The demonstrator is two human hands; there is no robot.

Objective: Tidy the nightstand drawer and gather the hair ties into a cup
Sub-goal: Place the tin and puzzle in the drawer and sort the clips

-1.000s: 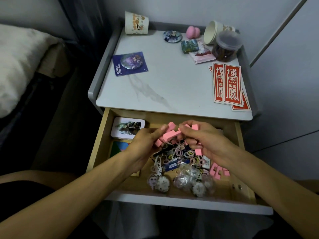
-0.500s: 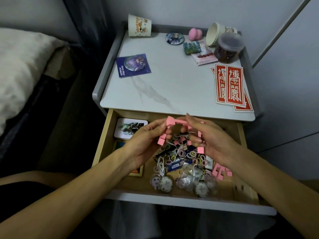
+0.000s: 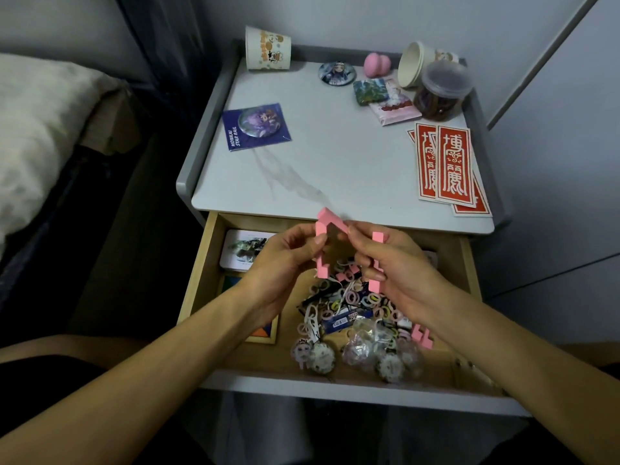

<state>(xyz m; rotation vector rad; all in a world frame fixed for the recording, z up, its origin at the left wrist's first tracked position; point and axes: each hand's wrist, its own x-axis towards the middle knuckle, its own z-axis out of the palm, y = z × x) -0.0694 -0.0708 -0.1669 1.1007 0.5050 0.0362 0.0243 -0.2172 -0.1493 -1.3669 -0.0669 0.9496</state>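
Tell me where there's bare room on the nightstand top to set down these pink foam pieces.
The widest bare patch is the middle of the nightstand top, between the blue badge card and the red paper slips, down to the front edge. The back right corner is crowded: tipped cup, lidded jar, packets.

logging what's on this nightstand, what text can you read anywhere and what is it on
"HONKAI STAR RAIL": white print on the blue badge card lying on the nightstand top.
Red cards: large white seal-style Chinese characters, too stylised to read with confidence.
Blue wrapper in the drawer: print too blurred to read.
Paper cup: cartoon print only, no legible words.
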